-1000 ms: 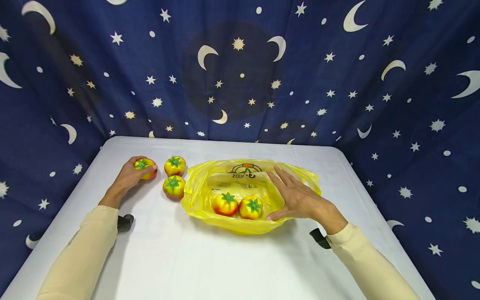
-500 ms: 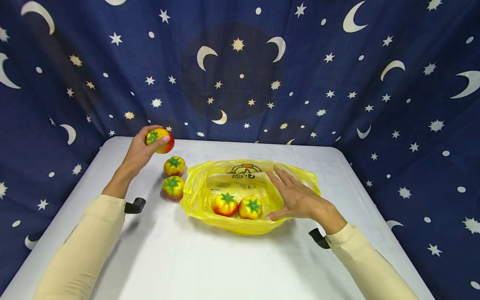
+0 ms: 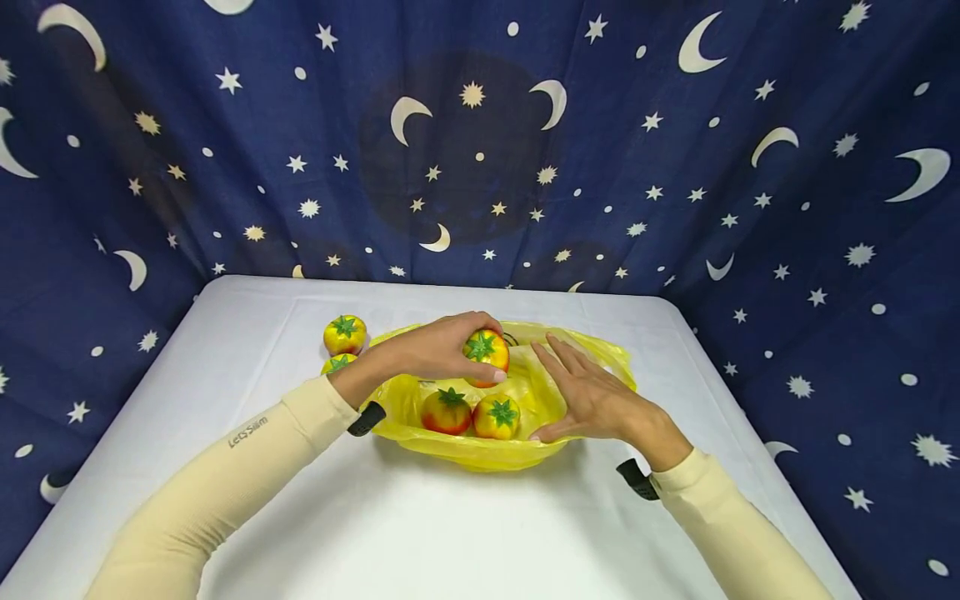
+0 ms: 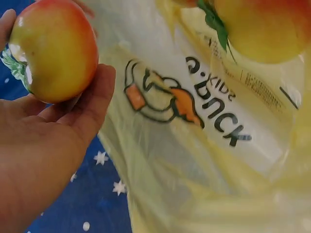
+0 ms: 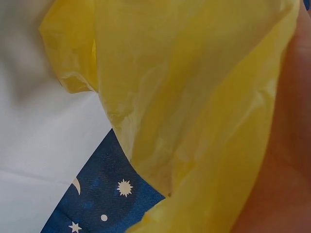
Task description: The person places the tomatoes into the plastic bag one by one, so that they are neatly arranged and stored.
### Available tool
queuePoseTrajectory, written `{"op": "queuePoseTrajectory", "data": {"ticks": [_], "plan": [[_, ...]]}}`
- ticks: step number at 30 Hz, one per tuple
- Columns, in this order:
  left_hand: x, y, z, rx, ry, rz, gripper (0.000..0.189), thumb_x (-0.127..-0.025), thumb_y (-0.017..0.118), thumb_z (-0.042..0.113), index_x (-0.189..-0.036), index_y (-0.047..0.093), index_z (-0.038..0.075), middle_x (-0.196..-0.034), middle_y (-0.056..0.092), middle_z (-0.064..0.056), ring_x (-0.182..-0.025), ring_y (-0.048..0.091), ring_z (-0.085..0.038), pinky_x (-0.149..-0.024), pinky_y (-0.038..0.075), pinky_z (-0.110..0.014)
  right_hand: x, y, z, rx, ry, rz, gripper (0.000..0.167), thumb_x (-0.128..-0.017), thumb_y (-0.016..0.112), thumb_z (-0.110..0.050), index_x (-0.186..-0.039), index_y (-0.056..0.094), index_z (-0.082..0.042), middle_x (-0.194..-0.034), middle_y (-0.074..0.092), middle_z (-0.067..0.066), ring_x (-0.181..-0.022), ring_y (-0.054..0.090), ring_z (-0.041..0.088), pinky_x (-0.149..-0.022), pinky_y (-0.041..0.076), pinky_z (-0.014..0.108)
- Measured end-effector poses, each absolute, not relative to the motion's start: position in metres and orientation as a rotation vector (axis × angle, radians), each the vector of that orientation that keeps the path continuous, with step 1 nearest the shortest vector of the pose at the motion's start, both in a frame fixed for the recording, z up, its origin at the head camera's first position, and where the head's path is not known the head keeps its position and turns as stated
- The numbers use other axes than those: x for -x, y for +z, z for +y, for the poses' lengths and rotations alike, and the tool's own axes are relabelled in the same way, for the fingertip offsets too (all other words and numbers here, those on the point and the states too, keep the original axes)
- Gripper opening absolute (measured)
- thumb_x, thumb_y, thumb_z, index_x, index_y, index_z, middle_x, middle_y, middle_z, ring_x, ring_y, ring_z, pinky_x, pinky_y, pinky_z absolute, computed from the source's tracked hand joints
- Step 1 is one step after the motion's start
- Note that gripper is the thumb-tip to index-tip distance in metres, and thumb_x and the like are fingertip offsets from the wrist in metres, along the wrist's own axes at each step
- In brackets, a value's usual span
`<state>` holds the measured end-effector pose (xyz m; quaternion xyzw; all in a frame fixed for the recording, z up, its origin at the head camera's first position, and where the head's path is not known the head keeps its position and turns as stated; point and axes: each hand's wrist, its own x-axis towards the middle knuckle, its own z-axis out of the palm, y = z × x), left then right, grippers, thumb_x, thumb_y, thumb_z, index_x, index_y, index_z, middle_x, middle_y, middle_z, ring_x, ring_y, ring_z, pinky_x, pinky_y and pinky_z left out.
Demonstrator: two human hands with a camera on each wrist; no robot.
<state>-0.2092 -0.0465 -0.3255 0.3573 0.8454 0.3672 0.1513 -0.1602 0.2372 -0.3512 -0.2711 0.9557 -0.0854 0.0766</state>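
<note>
My left hand grips a red-and-yellow toy tomato with a green leaf star, above the mouth of a yellow plastic bag. In the left wrist view, fingers and thumb curl round that tomato. Inside the bag lie two similar tomatoes, a redder one and a yellower one. My right hand is spread at the bag's right side, fingers straight, thumb at the near rim. In the right wrist view, yellow plastic covers much of the hand's work.
Left of the bag, two more tomatoes rest on the table: a far one and a nearer one partly hidden by my left wrist. A white cloth covers the table. Behind it hangs a blue curtain with moons and stars.
My left hand has lifted a tomato from the far left of the table and carried it right, over the bag. The right hand stays at the bag.
</note>
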Motion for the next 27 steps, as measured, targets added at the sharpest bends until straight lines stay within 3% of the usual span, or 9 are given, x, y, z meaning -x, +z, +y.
{"op": "queuePoseTrajectory", "data": {"ticks": [11,21,27], "plan": [[0.218,-0.358,0.013,-1.113,0.785,2.457,0.074,-0.091,0.073,0.049,-0.143,0.05,0.003,-0.123,0.063,-0.003,-0.105,0.06,-0.015,-0.094,0.049,-0.026,0.157,-0.349,0.239,0.84,-0.258,2.886,0.134,-0.066,0.076,-0.078,-0.164,0.011,-0.012,-0.168,0.005,0.019,-0.15,0.017,0.043,-0.112,0.03,0.065],[0.216,-0.38,0.046,-1.202,0.82,2.407,0.078,-0.091,0.074,0.044,-0.154,0.039,0.014,-0.131,0.059,0.005,-0.108,0.058,-0.009,-0.097,0.047,-0.026,0.157,-0.351,0.239,0.835,-0.254,2.894,0.137,-0.064,0.072,-0.082,-0.163,0.011,-0.01,-0.168,0.006,0.019,-0.15,0.016,0.044,-0.114,0.028,0.063],[0.219,-0.387,0.057,-1.198,0.773,2.42,0.064,-0.092,0.073,0.04,-0.145,0.049,0.015,-0.124,0.063,0.005,-0.1,0.06,-0.009,-0.092,0.049,-0.025,0.157,-0.349,0.239,0.847,-0.251,2.893,0.136,-0.065,0.073,-0.081,-0.163,0.012,-0.01,-0.168,0.006,0.019,-0.15,0.016,0.044,-0.113,0.029,0.064]]}}
